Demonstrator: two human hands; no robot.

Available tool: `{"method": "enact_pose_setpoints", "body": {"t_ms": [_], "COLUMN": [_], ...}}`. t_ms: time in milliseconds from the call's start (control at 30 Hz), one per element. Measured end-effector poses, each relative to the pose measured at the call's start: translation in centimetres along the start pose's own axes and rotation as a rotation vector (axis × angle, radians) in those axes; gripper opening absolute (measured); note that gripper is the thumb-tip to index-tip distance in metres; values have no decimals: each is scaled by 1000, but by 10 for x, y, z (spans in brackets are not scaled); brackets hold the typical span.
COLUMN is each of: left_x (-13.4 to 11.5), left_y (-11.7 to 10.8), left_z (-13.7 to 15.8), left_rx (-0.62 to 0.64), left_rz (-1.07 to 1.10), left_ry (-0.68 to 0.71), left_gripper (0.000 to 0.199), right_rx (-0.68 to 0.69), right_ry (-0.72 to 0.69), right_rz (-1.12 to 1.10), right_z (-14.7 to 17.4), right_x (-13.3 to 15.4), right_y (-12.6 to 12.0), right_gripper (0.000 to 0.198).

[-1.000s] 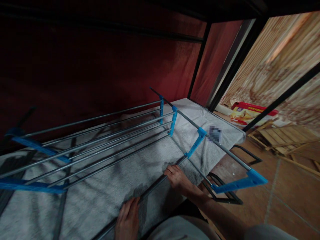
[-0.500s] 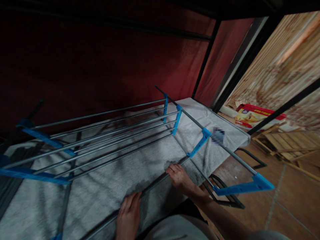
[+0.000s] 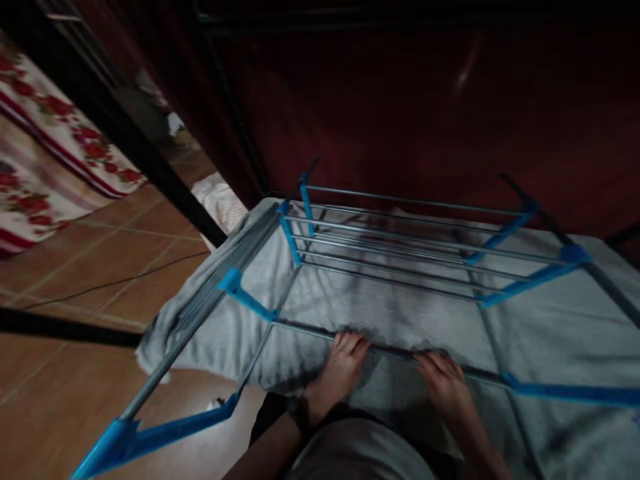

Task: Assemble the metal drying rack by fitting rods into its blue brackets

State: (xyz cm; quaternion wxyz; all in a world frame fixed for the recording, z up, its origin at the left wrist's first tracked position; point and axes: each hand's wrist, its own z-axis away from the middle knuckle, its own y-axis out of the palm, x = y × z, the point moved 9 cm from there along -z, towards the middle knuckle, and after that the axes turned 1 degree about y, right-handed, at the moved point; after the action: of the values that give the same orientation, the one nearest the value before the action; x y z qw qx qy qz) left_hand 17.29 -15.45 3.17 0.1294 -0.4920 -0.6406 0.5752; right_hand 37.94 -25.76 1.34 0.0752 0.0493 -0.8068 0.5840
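A drying rack [image 3: 395,230] of thin grey metal rods stands on the grey cloth, joined by blue plastic brackets [image 3: 253,301]. Both of my hands rest over its front rod [image 3: 390,351], fingers curled round it from above. My left hand [image 3: 343,365] holds the rod left of its middle, nearer the left bracket. A short way to the right, my right hand [image 3: 443,383] grips the same rod; my thumbs are hidden. A longer side rod [image 3: 167,363] slopes down at the left to a blue end piece [image 3: 113,440].
Grey cloth [image 3: 345,303] covers the bed-like surface, with a dark red panel [image 3: 400,127] behind. Several loose grey rods [image 3: 225,267] lie along its left edge. Dark metal posts [image 3: 135,147] cross the left side, above a tiled floor [image 3: 115,267] with a cable [image 3: 120,283]. A floral cloth [image 3: 65,127] hangs there.
My view has swung from the rack's right end towards its left end. Both hands stay on the front rod, now further from the right bracket.
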Motion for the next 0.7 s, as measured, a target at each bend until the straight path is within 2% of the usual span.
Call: {"method": "enact_pose_setpoints", "body": {"t_ms": [233, 333, 433, 567, 700], "left_x": [28, 42, 60, 90, 124], "left_y": [-18, -28, -46, -82, -114], "left_z": [24, 35, 51, 80, 106], "left_rx": [-48, -89, -211, -428, -577], "left_rz": [3, 9, 8, -1, -3], "left_ry": [-113, -171, -292, -502, -678], "left_gripper": [58, 55, 40, 23, 13], "right_rx": [-27, -61, -93, -128, -139], "right_ry": [-91, -88, -102, -127, -144], "right_rz": [10, 18, 9, -4, -17], "right_z": [7, 10, 14, 17, 17], "right_x": [-10, -15, -19, -23, -24], "right_y": [9, 14, 19, 21, 20], "right_gripper": [37, 40, 41, 40, 41]}}
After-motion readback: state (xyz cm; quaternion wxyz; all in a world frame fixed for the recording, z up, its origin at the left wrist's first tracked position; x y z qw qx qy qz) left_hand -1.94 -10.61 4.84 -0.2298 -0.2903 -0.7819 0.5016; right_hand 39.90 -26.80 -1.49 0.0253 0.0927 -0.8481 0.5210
